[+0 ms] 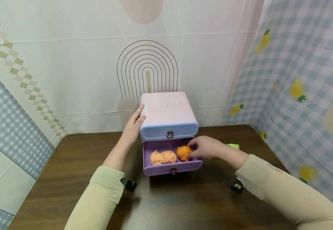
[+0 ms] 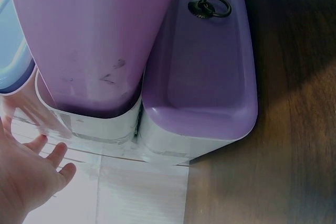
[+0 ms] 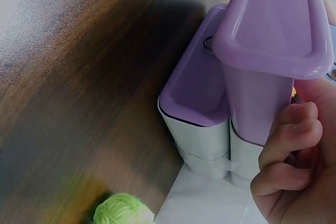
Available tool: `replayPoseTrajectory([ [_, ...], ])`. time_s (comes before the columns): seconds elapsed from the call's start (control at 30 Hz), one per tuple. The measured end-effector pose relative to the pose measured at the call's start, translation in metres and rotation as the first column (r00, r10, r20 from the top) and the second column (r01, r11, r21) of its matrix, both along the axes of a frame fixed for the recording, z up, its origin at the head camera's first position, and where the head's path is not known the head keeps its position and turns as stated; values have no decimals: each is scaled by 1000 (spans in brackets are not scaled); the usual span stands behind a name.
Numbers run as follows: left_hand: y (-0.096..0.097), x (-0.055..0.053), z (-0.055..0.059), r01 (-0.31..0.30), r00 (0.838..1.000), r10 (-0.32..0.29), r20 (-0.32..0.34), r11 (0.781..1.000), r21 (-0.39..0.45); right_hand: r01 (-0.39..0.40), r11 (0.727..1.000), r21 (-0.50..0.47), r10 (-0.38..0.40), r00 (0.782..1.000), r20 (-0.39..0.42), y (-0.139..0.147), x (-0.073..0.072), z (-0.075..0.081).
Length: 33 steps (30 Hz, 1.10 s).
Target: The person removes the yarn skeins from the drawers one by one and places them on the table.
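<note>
A small drawer cabinet [image 1: 166, 107] with a pale pink top stands at the back middle of the table. Its purple middle drawer [image 1: 157, 170] is pulled out, and in it lies a peach yarn skein [image 1: 162, 157] tied at its middle. Beside the skein, at the drawer's right end, my right hand [image 1: 208, 147] pinches an orange yarn ball [image 1: 182, 152] between thumb and fingers. My left hand [image 1: 132, 127] rests against the cabinet's left side, fingers extended. In the right wrist view, the drawer wall mostly hides the orange ball.
Above, the blue top drawer [image 1: 155, 132] is closed. A closed purple bottom drawer [image 2: 210, 72] shows in the left wrist view. Lime green yarn [image 3: 123, 211] lies on the brown wooden table [image 1: 169, 201] to the cabinet's right. Patterned cloth hangs behind and at both sides.
</note>
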<state>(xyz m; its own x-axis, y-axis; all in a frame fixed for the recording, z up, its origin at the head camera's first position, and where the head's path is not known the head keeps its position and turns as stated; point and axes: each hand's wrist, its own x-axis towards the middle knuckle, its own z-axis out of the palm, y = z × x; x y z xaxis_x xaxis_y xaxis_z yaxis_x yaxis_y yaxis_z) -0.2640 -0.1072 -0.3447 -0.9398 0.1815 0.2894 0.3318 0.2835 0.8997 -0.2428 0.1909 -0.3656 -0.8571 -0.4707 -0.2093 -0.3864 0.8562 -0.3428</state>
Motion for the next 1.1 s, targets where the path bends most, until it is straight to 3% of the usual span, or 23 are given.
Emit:
replayPoseTrajectory([
  [0.17,0,-4,-4,-5,1000,5,-2,1000,1,28,999,-24,-28,1000,4,0,3,1],
  [0.5,0,0,0,-1,1000,1,4,1000,6,173,975,-137,-157,980,122,8,5,9],
  [0.87,-1,0,0,-3,1000,3,20,1000,-6,191,962,-194,-163,975,154,23,15,23],
  [1.1,-1,1,0,-12,999,12,31,1000,-3,235,939,-253,-195,965,175,42,23,27],
])
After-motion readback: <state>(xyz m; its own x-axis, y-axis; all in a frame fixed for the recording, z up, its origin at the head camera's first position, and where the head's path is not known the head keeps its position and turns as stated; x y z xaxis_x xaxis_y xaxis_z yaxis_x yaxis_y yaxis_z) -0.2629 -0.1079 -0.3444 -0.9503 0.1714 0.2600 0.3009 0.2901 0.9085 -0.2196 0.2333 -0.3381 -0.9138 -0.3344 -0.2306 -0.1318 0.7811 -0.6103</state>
